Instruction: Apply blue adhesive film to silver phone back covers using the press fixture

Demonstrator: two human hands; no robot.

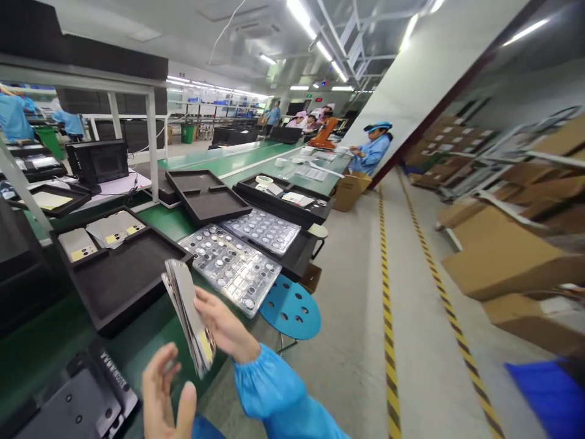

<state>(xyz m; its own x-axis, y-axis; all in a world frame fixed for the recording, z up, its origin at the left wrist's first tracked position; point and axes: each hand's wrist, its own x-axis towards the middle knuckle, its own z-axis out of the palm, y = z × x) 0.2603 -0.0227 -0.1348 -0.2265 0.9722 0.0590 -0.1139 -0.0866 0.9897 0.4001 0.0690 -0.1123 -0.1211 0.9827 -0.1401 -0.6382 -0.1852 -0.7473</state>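
Right hand (227,329) in blue sleeve, gripping a stack of thin grey rectangular phone back covers (188,315), fingers curled behind the stack, thumb on its near face. Stack upright, tilted, above green workbench edge (155,323). Left hand (163,399) just below, open, fingers spread, apart from the stack. Nearby: black foam tray (119,277) and clear blister tray of small round parts (231,267).

You are looking at a green worktop (150,341) that is carrying several black trays: the nearest black tray (119,277) is holding flat backed panels in its far compartments, a clear blister tray (231,267) of small round parts is lying beside it, and an empty black tray (205,195) is sitting behind.
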